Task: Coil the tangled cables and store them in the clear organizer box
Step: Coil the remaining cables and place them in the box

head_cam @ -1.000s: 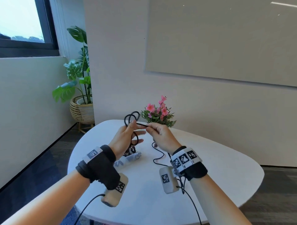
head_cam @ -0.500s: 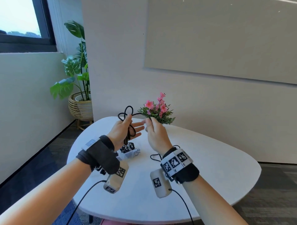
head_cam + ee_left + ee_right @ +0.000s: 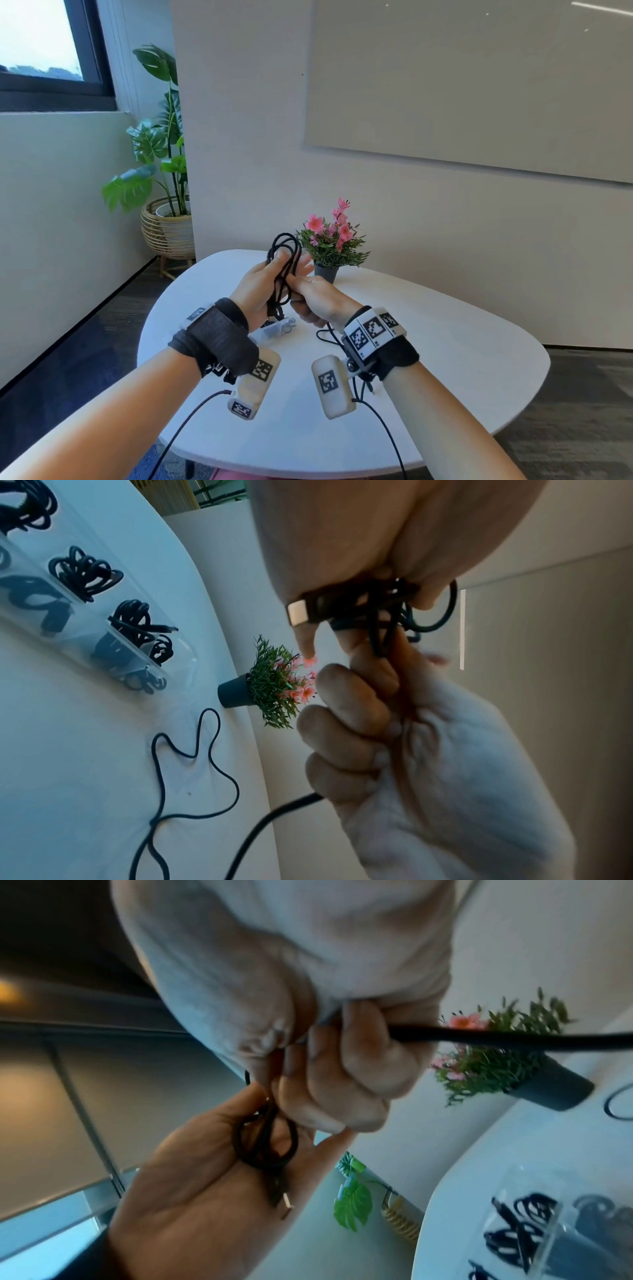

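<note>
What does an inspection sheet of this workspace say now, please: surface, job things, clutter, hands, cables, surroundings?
Surface: white round-cornered table.
Job's things: black cable, partly coiled, held above the table; its loose tail lies on the table. Clear box on the table, coiled cables already in several compartments.
Clutter: small flower pot standing behind the hands.
Grippers: left hand holds the coil and a plug; right hand grips the same cable beside it.
Cables: thin black leads run from the wrist cameras off the near table edge.
Surroundings: large plant in a woven basket on the floor, window, wall board.
</note>
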{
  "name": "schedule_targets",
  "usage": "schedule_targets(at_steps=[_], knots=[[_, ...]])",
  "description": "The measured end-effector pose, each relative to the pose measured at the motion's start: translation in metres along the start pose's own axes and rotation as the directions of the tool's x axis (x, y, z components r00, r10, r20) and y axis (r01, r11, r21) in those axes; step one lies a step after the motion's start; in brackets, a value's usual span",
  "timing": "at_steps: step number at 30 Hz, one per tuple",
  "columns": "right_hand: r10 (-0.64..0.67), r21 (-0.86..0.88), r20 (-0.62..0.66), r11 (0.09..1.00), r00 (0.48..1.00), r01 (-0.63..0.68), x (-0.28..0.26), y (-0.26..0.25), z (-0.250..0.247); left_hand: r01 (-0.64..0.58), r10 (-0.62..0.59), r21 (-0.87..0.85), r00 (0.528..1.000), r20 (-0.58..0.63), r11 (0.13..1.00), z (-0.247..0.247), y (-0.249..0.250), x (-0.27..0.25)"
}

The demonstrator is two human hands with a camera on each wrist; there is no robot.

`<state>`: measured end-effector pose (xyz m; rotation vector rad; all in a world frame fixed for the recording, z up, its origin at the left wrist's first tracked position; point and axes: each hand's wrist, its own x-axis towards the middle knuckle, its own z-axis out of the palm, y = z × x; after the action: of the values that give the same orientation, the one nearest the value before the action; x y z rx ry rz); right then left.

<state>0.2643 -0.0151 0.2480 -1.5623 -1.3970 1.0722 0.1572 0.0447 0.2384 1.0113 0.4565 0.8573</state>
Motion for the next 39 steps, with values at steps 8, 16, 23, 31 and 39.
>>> schedule_targets(at_steps=[8,16,23,31,39], knots=[[-0.078,-0.277,-0.002,0.958,0.997,0.075,-0.010,0.007,-0.007,-0.180,0.166,-0.003,0.917,-0.363,0.984,-0.006,0.031,0.009],[-0.383,-0.488,0.024,0.802,0.923,0.345,-0.027,-0.023,-0.037,0.017,0.098,0.949,0.994,-0.051,0.314,-0.005,0.034,-0.012],[-0.497,-0.309,-0.208,0.851,0.843,0.426,-0.013,-0.026,-0.049,-0.194,-0.036,0.933,0.976,0.215,0.304,0.005,0.035,-0.033],[-0.315,0.042,-0.425,0.930,0.849,0.366,-0.004,0.006,-0.040,-0.042,0.033,0.236,0.999,0.041,0.971,0.005,0.027,-0.025],[-0.312,-0.012,-0.316,0.945,0.896,0.326,0.003,0.027,0.007,-0.090,0.094,0.031,0.983,-0.158,0.995,0.015,0.017,-0.005]])
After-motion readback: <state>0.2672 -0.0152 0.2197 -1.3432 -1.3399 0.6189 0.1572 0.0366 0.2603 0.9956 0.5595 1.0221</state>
